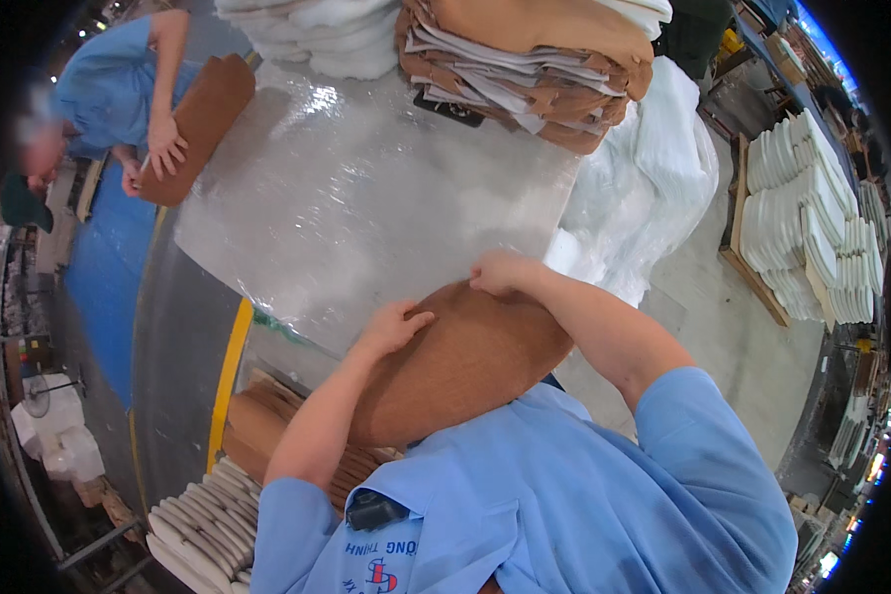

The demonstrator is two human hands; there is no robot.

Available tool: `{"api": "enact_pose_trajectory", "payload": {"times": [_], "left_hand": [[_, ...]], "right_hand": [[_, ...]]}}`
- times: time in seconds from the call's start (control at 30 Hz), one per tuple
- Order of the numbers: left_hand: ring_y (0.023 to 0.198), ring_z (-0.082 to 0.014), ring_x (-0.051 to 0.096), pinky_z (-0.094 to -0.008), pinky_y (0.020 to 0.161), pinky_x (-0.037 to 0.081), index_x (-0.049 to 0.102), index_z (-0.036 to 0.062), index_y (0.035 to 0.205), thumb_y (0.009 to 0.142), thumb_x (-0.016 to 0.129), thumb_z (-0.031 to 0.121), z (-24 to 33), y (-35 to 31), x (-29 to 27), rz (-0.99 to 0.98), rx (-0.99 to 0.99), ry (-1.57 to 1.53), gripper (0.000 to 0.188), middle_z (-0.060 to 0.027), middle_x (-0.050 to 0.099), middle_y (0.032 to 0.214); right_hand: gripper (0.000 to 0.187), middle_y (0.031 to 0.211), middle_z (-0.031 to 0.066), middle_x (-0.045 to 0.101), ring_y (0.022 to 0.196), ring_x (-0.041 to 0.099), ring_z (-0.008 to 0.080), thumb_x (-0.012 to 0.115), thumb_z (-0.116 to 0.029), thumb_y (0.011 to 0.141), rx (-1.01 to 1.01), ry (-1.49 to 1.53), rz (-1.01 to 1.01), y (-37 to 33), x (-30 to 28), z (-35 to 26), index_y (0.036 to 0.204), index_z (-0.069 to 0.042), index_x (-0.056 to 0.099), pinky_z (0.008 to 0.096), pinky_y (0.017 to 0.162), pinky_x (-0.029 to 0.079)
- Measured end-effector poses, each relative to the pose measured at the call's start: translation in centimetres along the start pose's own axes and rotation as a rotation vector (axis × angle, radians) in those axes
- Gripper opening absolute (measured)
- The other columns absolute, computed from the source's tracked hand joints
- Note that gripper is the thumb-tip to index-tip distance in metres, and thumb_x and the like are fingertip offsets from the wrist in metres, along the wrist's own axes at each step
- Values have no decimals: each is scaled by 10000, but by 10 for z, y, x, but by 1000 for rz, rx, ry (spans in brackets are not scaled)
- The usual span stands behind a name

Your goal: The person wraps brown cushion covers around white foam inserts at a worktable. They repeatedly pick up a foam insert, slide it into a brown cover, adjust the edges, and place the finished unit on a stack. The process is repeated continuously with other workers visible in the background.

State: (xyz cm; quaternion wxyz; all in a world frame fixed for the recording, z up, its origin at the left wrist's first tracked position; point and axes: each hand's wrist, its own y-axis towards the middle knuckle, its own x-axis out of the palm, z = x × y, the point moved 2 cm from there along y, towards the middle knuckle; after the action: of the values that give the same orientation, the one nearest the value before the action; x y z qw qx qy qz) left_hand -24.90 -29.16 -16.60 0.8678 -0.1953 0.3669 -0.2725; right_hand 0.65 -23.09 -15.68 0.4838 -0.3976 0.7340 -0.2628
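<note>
A brown fabric-covered cushion (465,361) rests against my body, tilted over the near edge of the plastic-covered table (356,198). My left hand (391,332) grips its left edge, thumb lying on the brown cloth. At the cushion's far edge, my right hand (505,272) has its fingers closed in a pinch on the cloth. The underside of the cushion is hidden from me.
Stacked brown covers with white lining (525,69) lie at the table's far side, beside white padding (317,35). Bagged white padding (653,158) stands right. At far left a co-worker (119,79) handles another brown cushion (203,129). White cushions (203,525) are piled lower left.
</note>
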Motion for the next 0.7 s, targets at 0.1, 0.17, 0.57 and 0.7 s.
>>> {"api": "enact_pose_trajectory", "payload": {"times": [0.1,0.17,0.57,0.7], "left_hand": [[900,-391,716,-471,790,533,753,73,1098,1063,614,397,-4,6,3,144,-18,79,354,-217,733,924],[856,-408,706,-485,753,527,742,74,1061,1073,594,411,-5,10,8,271,-13,158,368,-217,722,877],[758,-458,654,-530,660,502,631,94,896,1075,585,448,-25,26,18,468,129,291,399,-188,680,775],[813,-453,666,-523,701,516,657,81,929,1056,602,473,-13,21,5,417,132,259,416,-189,703,837]], "right_hand": [[305,1118,161,761,1088,713,385,605,-330,1018,-65,97,301,7,17,3,1133,-92,757,500,909,562],[298,1094,177,755,1069,708,404,591,-322,1035,-76,132,417,5,19,2,1113,-80,748,509,899,559],[274,981,180,743,972,698,420,581,-315,1040,-124,172,608,15,28,5,988,-84,720,528,859,550],[273,956,175,748,938,705,418,597,-319,1029,-195,174,693,8,27,6,967,-87,728,527,844,555]]}}
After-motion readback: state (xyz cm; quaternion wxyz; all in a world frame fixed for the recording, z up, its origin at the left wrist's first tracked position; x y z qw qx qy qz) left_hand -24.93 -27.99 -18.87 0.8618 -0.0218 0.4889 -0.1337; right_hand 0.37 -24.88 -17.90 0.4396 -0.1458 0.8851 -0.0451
